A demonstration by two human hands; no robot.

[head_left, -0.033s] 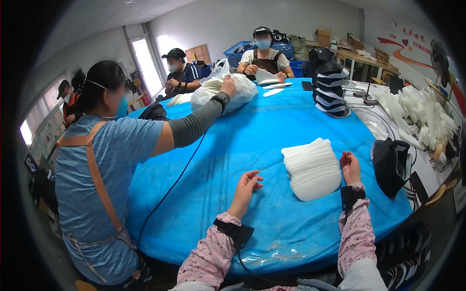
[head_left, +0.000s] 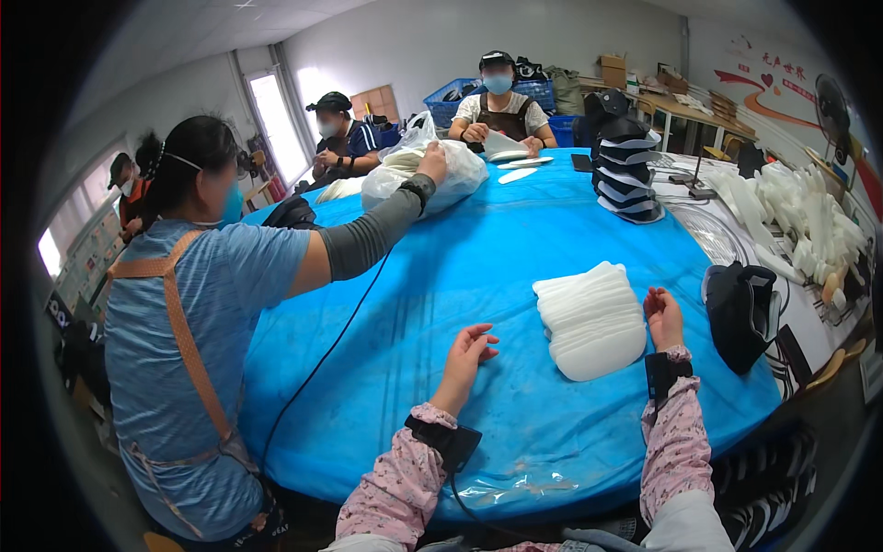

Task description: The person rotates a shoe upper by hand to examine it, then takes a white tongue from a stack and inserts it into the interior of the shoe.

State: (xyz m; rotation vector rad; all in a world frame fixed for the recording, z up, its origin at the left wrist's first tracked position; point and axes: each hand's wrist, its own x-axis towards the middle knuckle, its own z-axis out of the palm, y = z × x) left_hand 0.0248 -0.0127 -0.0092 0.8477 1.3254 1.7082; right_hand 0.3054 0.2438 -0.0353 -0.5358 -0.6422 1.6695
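Observation:
A fanned stack of white insole-shaped pads (head_left: 593,324) lies on the blue table cover (head_left: 386,359), in front of me and to the right. My right hand (head_left: 664,319) rests just beside the stack's right edge, palm turned inward, fingers loosely bent and holding nothing. Left of the stack and apart from it, my left hand (head_left: 467,362) stands over the cover with relaxed, slightly spread fingers and nothing in them. Both forearms wear pink patterned sleeves with black wrist straps.
A black shoe-like piece (head_left: 740,316) lies at the table's right edge. Behind it stands a tall stack of black-and-white pieces (head_left: 629,170). At left, a co-worker reaches into a plastic bag (head_left: 428,184) of white pads. Another co-worker handles pads at the far side. A black cable (head_left: 322,359) crosses the cover.

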